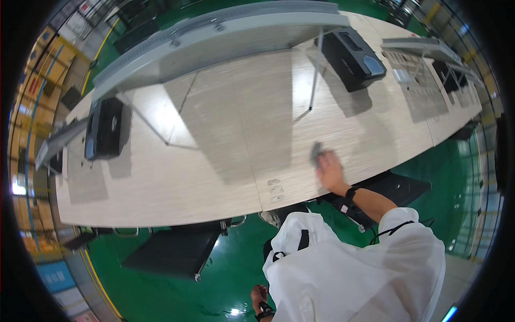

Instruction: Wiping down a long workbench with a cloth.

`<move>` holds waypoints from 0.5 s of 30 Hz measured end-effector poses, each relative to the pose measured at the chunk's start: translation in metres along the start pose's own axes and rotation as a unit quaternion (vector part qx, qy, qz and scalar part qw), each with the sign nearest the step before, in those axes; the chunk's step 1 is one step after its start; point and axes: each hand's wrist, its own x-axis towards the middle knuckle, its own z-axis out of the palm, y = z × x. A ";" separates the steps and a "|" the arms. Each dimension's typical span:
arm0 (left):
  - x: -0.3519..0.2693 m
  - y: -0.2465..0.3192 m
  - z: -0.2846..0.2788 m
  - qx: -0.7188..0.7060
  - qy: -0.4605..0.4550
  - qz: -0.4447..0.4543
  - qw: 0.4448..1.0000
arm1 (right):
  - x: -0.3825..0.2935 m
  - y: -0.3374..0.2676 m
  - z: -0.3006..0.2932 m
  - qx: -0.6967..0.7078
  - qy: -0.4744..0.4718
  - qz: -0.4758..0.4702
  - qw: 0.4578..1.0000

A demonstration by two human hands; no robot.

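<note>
My right hand (pixel 330 171) is pressed down on the pale wood-grain table (pixel 217 201), near its front edge. Under and ahead of its fingers is a small grey cloth or pad (pixel 317 153), blurred, so its exact kind is unclear. A dark band circles that wrist. Low in the picture, my left hand (pixel 259 294) hangs beside my body over the green floor (pixel 173 294). Its fingers look curled, and whether anything is in them is hidden. To the left of my right hand, several small worn patches (pixel 275 189) mark the tabletop.
A large grey panel (pixel 241 40) leans across the table's far side, its thin metal legs (pixel 316 76) resting on the top. Black box-shaped devices (pixel 354 60) stand at both ends, beside smaller tilted panels (pixel 426 48). Black chairs (pixel 173 253) sit along the front edge.
</note>
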 end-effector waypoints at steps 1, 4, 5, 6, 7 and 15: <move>0.011 0.019 -0.011 0.117 -0.027 0.104 0.987 | 0.004 -0.018 -0.005 0.055 -0.026 -0.045 0.997; 0.046 0.060 -0.056 0.089 -0.059 0.132 0.985 | 0.027 -0.069 0.012 0.131 -0.081 -0.185 0.971; 0.059 0.074 -0.068 -0.028 -0.040 0.059 0.997 | 0.039 -0.081 0.024 0.166 -0.085 -0.236 0.954; 0.069 0.085 -0.079 -0.142 0.000 -0.004 0.990 | 0.054 -0.096 0.021 0.186 -0.089 -0.266 0.942; 0.072 0.098 -0.078 -0.145 0.034 -0.075 0.986 | 0.063 -0.104 0.017 0.201 -0.094 -0.290 0.931; 0.103 0.279 -0.051 -0.066 0.085 -0.292 0.950 | 0.072 0.007 0.033 0.259 0.042 -0.106 0.959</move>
